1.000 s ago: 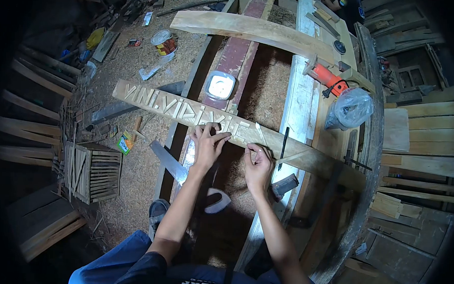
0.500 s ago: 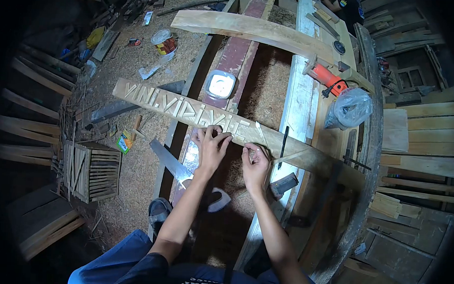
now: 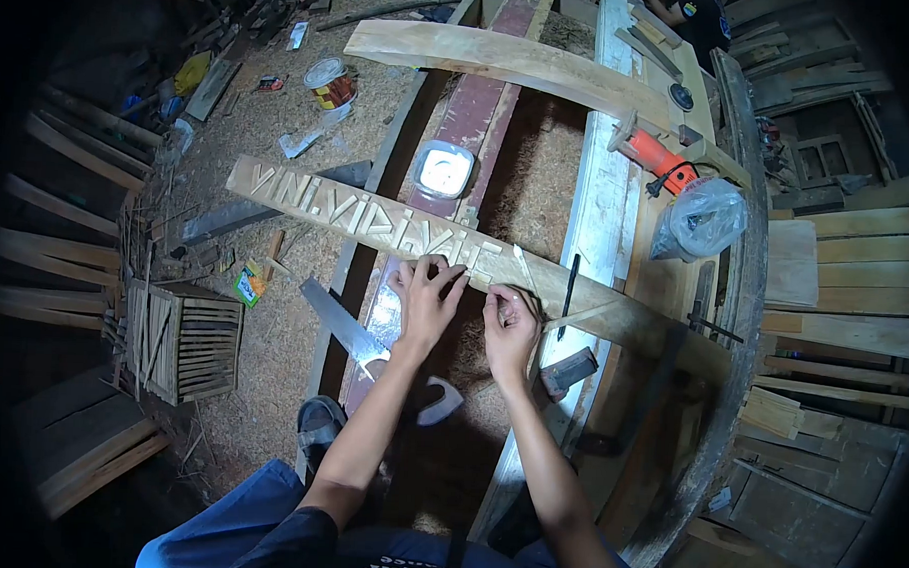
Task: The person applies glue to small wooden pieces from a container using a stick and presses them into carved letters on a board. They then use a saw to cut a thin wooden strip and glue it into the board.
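Observation:
A long wooden board [image 3: 614,308] lies slantwise across the bench, with raised pale wooden letters [image 3: 362,216] along its left and middle part. Over the board's near edge, my left hand [image 3: 429,301] has its thumb and forefinger brought together beside the last letters. What is between those fingertips is too small to make out. Close to its right, my right hand [image 3: 510,331] is curled, thumb against fingers, at the same edge; its contents are hidden. A thin wood strip [image 3: 586,311] extends rightward from beside this hand. A pale pointed sliver [image 3: 524,266] and a dark slim stick [image 3: 569,293] rest across the board.
A handsaw [image 3: 341,325] lies left of my forearms, and a dark block [image 3: 570,372] sits to their right. Beyond the board are a lidded plastic tub [image 3: 442,170], a red angle grinder [image 3: 654,156], a plastic bag [image 3: 699,220] and a curved plank [image 3: 502,60]. Another person's sleeve [image 3: 699,22] shows top right.
My left hand has shifted very slightly, its fingers staying by the last letters. The right hand remains almost still, and the board and tools keep their places.

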`<state>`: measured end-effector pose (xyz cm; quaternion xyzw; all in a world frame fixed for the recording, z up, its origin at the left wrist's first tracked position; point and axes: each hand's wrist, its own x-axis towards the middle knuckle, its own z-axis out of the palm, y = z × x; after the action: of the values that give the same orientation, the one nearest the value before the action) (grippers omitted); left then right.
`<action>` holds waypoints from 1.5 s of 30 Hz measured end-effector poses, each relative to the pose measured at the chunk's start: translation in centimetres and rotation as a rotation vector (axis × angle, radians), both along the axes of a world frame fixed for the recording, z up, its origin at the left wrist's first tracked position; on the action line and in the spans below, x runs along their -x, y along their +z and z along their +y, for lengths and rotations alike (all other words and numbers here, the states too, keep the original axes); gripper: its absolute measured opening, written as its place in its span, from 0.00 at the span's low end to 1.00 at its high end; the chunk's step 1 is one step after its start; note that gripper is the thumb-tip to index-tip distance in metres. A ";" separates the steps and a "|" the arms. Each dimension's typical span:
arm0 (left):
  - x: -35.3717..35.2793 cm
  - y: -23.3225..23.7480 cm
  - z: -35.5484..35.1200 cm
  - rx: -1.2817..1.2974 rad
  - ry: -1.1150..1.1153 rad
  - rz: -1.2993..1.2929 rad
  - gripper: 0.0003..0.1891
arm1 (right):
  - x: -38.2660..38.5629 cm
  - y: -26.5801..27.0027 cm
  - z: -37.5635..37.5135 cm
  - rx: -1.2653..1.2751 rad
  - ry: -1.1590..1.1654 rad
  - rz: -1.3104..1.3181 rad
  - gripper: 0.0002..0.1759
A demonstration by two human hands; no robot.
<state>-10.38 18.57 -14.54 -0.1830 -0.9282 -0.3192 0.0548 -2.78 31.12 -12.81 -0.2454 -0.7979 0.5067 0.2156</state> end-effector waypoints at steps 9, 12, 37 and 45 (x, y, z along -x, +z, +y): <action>-0.1 0.3 0.4 0.004 0.062 0.032 0.10 | -0.1 0.0 0.0 0.006 -0.010 -0.011 0.07; -0.2 0.3 0.4 0.020 0.054 0.023 0.09 | -0.1 -0.1 0.0 0.010 -0.006 -0.014 0.07; -0.1 0.0 0.1 -0.022 0.016 0.061 0.10 | 0.3 1.4 -0.2 -0.309 0.064 0.075 0.09; -0.5 0.0 -1.1 0.064 -0.073 0.061 0.14 | -0.4 1.0 -1.0 -0.552 0.255 -0.171 0.24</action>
<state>-9.91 17.43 -14.49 -0.2281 -0.9285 -0.2856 0.0655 -2.43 30.08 -11.83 -0.1171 -0.9448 0.2715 0.1409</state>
